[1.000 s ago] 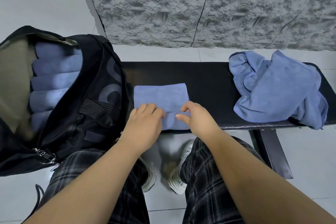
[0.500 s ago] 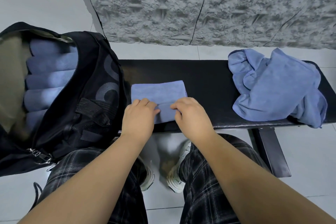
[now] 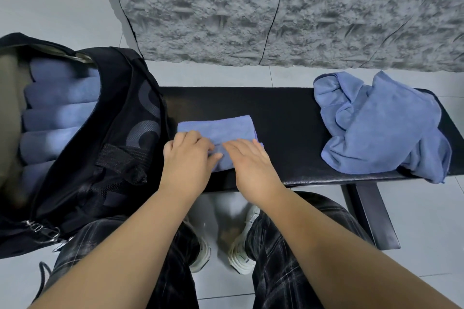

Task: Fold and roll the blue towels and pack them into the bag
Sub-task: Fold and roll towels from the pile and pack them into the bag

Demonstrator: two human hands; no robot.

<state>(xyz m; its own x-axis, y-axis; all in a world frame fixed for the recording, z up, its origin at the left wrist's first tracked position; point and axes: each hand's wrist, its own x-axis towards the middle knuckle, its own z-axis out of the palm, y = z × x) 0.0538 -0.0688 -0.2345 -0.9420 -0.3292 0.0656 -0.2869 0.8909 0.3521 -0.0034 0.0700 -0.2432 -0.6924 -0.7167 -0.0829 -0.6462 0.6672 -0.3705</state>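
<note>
Blue towel (image 3: 221, 128), folded and part-rolled, lies on the black worktop (image 3: 283, 113) under both my hands. My left hand (image 3: 187, 158) curls its fingers over the rolled near edge and grips it; my right hand (image 3: 248, 160) presses flat on the roll, fingers straight. The black bag (image 3: 113, 138) stands just left of the towel, open, with rolled towels (image 3: 57, 118) stacked inside. A loose heap of towels (image 3: 381, 125) sits well apart at the worktop's right end.

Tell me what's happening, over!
Left hand and right hand both rolling the folded blue cloth towel. Open black backpack alongside. Nothing in the way.
</note>
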